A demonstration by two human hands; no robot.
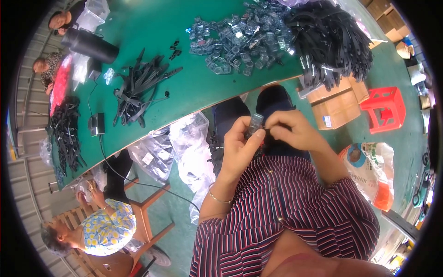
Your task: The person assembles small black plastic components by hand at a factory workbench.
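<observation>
Frame centre: a clear plastic case (255, 122) is being gripped between thumb and fingers of the left hand (241, 144). Right hand (291, 132) is being held bent beside it; whether anything is being pinched there, or any piece is done, cannot be told. Judged mid-work: similar cases (251, 44) are being left heaped upper centre, black straps (328, 44) upper right.

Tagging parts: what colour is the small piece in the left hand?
The small piece looks clear bluish-grey; best seen in the head view.
</observation>
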